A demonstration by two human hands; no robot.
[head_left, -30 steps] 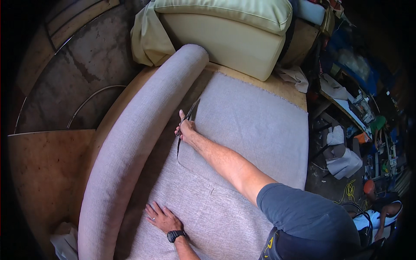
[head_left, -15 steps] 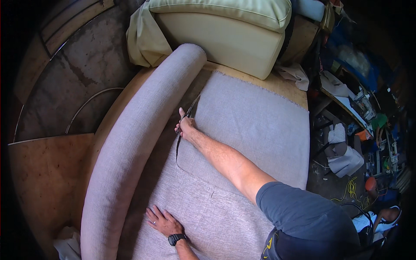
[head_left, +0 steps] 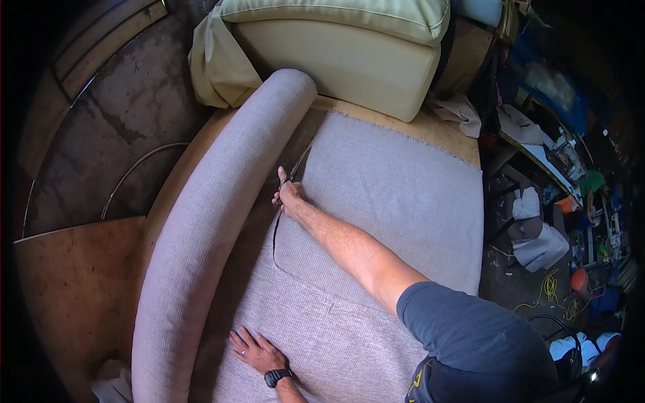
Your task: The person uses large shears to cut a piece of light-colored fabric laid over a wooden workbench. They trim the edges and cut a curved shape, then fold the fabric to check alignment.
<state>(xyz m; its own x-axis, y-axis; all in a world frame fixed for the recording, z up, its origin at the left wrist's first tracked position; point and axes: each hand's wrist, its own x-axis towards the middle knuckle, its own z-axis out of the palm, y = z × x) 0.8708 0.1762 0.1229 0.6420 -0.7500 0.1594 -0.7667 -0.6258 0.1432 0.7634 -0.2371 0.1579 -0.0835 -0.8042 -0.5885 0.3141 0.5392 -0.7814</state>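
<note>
My right hand [head_left: 289, 193] is closed round the handles of dark scissors [head_left: 300, 163], arm stretched far across the work surface. The blades point away from me, along the left edge of a pale greyish-pink fabric piece [head_left: 396, 174]. A dark slit in the cloth runs back from that hand toward me and curves at its near end. My left hand [head_left: 259, 352], with a ring and a black watch, lies flat, fingers spread, on the nearer fabric [head_left: 322, 349]. A thick roll of the same fabric [head_left: 215, 228] lies lengthwise on the left.
At the far end, a pale yellow upholstered seat [head_left: 336, 64] stands against the wooden tabletop [head_left: 376, 121], with yellowish cloth [head_left: 222, 64] draped beside it. A brown wooden panel [head_left: 80, 289] is at left. Cluttered tools, cloth scraps [head_left: 541, 245] and a yellow cord [head_left: 549, 289] lie on the right.
The view has shifted slightly. The fabric roll's near end sits a little further right in the picture. Both hands keep nearly the same places, scissors still in the right.
</note>
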